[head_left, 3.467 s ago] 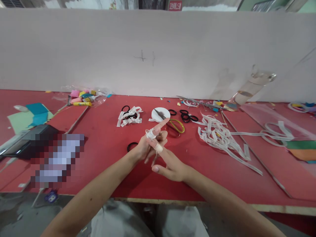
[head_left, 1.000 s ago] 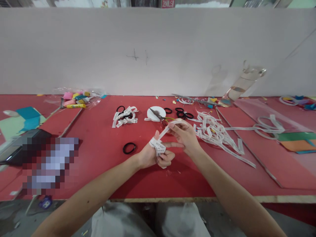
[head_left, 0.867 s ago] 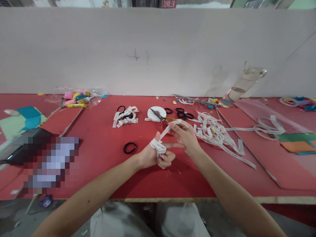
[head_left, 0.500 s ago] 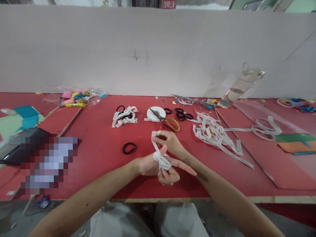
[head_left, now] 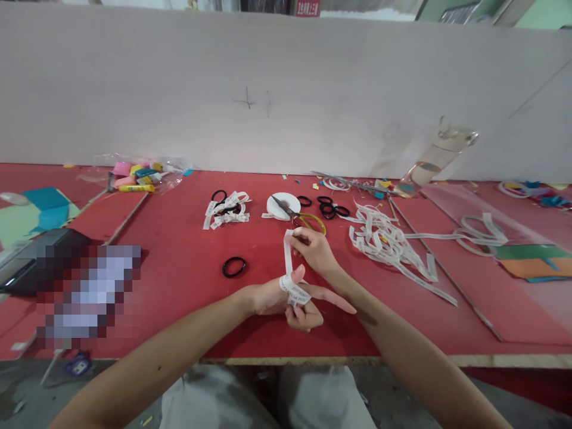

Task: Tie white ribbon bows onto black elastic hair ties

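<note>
A white printed ribbon (head_left: 295,292) is looped round the thumb and index finger of my left hand (head_left: 272,300). That index finger points out to the right, while the other fingers curl over the ribbon against the palm. Just above, my right hand (head_left: 315,247) pinches the ribbon's free end and holds the strip upright and taut from the left thumb. A black hair tie (head_left: 233,267) lies on the red table left of my hands. Beyond them, scissors with yellow handles (head_left: 318,223) rest across a white ribbon roll (head_left: 277,204).
Black hair ties with white ribbon bows (head_left: 227,210) lie back left; several plain black ties (head_left: 333,208) lie right of the roll. A tangled ribbon heap (head_left: 386,238) spreads at right. A tilted clear bottle (head_left: 429,167) stands near the white panel. A phone (head_left: 96,292) lies left.
My right hand has moved slightly up and to the right with the ribbon end, so the strip stands straighter and longer. My left hand has hardly moved.
</note>
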